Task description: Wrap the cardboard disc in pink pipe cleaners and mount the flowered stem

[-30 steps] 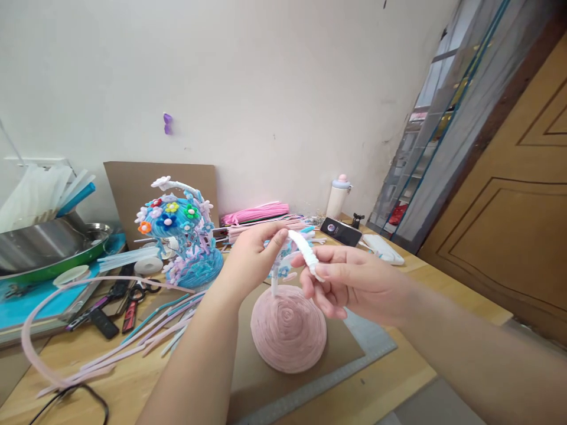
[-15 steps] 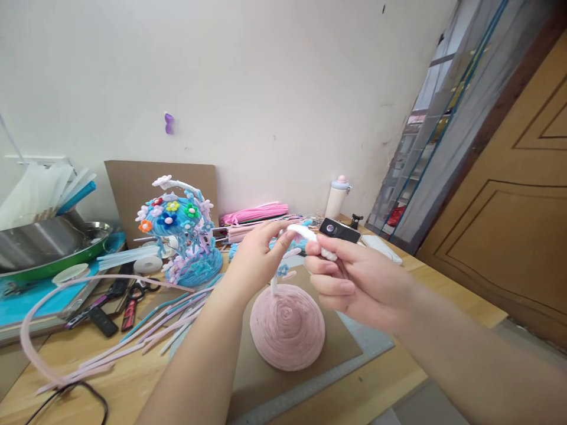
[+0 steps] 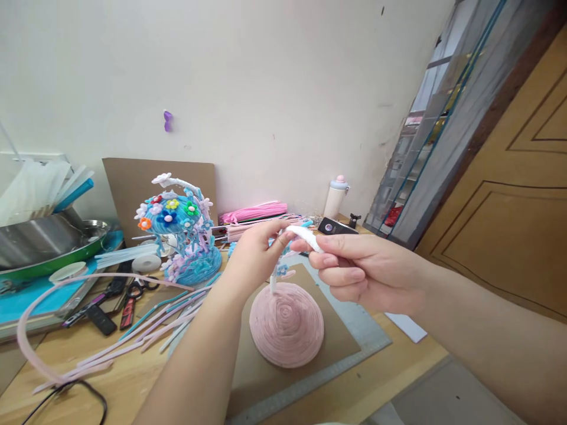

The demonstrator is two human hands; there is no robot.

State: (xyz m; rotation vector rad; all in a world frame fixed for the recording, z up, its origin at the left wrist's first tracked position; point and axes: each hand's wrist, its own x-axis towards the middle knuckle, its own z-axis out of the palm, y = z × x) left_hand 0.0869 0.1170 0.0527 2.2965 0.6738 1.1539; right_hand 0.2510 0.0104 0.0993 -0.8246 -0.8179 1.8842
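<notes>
A white fuzzy stem [image 3: 305, 235], apparently wrapped in pipe cleaner, bends over in an arch between my two hands. My left hand [image 3: 254, 257] pinches its left part with thumb and fingers. On its right end, my right hand [image 3: 367, 274] closes thumb and forefinger, hiding the tip. Below them stands a round pink coiled base [image 3: 287, 330], from which a white upright [image 3: 273, 284] rises; my hands hide how the two white parts join. Beside the upright sits a small blue flower [image 3: 282, 270] with pale pink petals near it.
A blue flower-covered model [image 3: 170, 221] stands at back left. Loose pipe cleaners [image 3: 146, 330], scissors [image 3: 133, 290] and a steel pot [image 3: 44, 236] lie to the left. Behind are pink bundles [image 3: 254, 212], a bottle [image 3: 336, 198] and a phone [image 3: 334, 226]. Brown board [image 3: 248, 383] lies under the base.
My right hand has turned and shifted slightly right, covering the white end that stuck out past its fingers. My left hand keeps its pinch. The view has moved slightly.
</notes>
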